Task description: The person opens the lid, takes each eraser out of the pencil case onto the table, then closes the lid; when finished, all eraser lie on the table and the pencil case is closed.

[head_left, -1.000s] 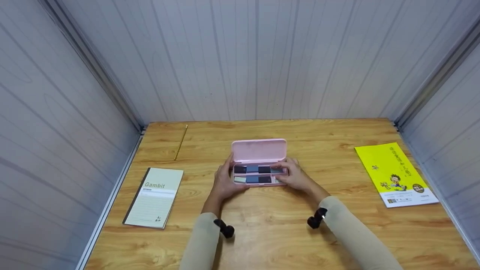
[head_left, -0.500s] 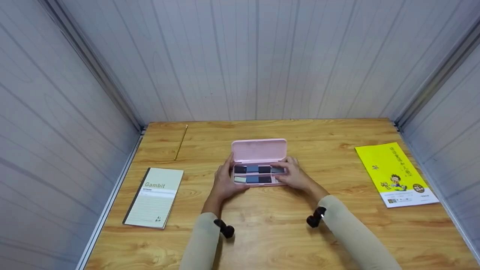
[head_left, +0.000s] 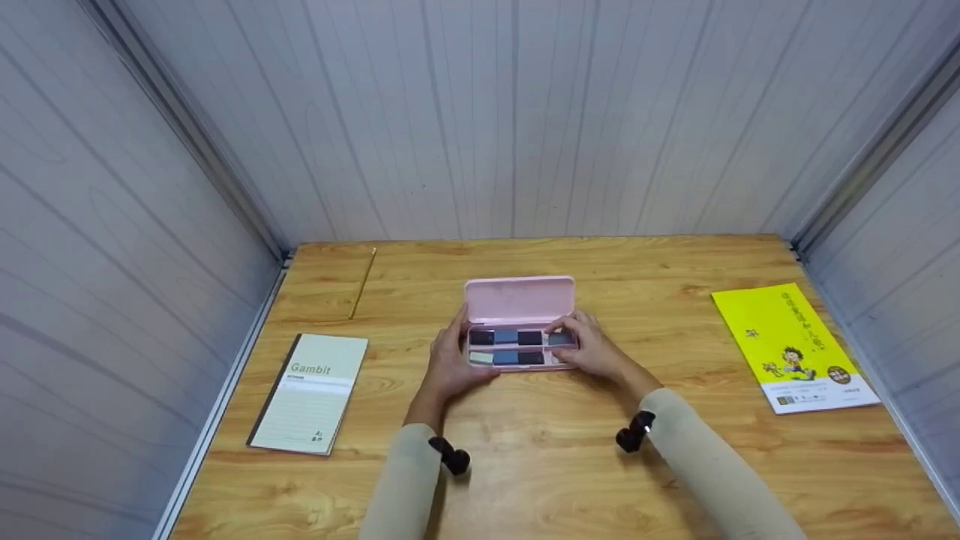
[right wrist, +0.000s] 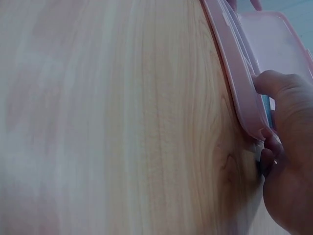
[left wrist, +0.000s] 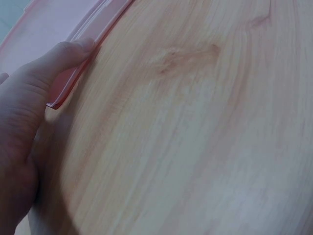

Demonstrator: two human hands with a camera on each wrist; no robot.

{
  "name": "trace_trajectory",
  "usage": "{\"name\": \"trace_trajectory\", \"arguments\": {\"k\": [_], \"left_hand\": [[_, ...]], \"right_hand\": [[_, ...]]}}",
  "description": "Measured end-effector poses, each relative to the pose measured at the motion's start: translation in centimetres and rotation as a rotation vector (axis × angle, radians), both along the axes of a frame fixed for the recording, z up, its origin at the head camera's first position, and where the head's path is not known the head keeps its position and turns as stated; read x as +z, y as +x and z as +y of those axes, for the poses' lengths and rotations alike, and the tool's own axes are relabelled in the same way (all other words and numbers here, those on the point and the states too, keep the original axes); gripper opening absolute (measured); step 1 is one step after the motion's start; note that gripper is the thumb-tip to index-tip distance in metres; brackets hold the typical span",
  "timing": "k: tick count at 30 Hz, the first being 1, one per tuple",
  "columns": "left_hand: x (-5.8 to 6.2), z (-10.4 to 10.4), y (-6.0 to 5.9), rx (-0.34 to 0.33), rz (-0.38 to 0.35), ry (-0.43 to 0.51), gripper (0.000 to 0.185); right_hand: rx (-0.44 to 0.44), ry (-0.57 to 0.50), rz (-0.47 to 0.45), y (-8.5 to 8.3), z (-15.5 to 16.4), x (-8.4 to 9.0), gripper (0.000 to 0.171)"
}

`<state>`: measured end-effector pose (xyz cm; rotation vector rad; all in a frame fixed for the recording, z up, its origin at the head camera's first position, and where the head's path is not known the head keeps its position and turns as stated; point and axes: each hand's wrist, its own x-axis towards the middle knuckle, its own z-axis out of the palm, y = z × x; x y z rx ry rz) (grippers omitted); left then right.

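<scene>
Our left hand (head_left: 448,367) grips the left end of the open pink plastic case (head_left: 519,300); our right hand (head_left: 597,355) seems to pinch the dark-grey rectangular block (head_left: 561,340) at its right. Between them, blue and black blocks (head_left: 506,337) already line both rows; we judge that settling the grey one is left.

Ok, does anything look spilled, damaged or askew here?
Nothing looks spilled or damaged. The pink case lies open. Mildly untidy only: the pencil lies loose outside it, and the notebook and yellow booklet sit at a slant to the table's back edge.
</scene>
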<state>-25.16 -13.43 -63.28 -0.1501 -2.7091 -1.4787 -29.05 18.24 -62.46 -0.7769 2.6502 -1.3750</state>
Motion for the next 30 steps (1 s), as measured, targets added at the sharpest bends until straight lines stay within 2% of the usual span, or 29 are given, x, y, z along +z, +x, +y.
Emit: {"name": "trace_trajectory", "arguments": {"k": [3,6,9,15,19,25,30], "left_hand": [[-0.1,0.0,0.0,-0.002,0.000,0.005,0.142],[-0.1,0.0,0.0,0.000,0.004,0.012,0.142],[-0.1,0.0,-0.1,0.002,0.004,0.014,0.142],[-0.1,0.0,-0.1,-0.006,0.008,0.012,0.141],[-0.2,0.0,-0.2,-0.008,0.014,0.007,0.141],[-0.2,0.0,-0.2,-0.005,-0.015,0.008,0.142],[-0.1,0.0,-0.3,-0.009,-0.023,0.011,0.141]], "right_hand": [[0.014,-0.046,0.055,-0.2,0.2,-0.2,0.029],[0.017,-0.062,0.049,-0.2,0.3,0.0,0.031],[-0.005,-0.057,0.003,0.1,0.4,0.5,0.030],[0.008,-0.145,0.039,0.0,0.8,-0.2,0.031],[-0.022,-0.131,0.018,0.1,0.6,0.2,0.031],[-0.085,-0.136,-0.033,-0.1,0.3,1.2,0.030],[-0.076,-0.142,-0.039,-0.3,0.0,1.8,0.029]]}}
